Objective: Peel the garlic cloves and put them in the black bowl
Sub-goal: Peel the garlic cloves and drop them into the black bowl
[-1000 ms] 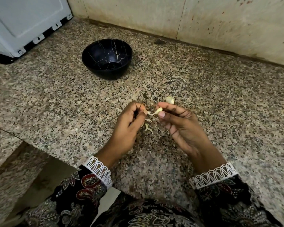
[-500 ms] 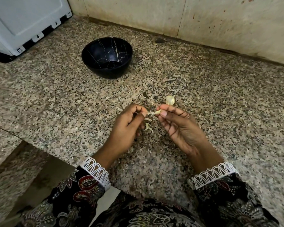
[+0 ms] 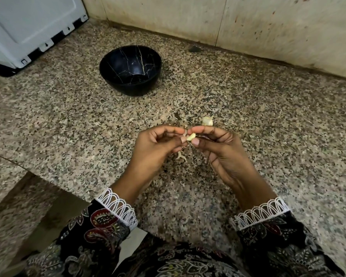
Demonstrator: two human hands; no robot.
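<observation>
While both hands pinch one garlic clove (image 3: 191,136) above the tabletop (image 3: 268,126), left hand (image 3: 156,148) grip curls on its skin end and right hand (image 3: 218,148) grip holds the body. Risk: the small slick clove could pop out and fall among the peel scraps (image 3: 181,155), since the black bowl (image 3: 130,70) sits well apart. Another clove (image 3: 207,121) lies beyond the right fingers. How much skin remains is hard to tell; fingers hide most of the clove.
</observation>
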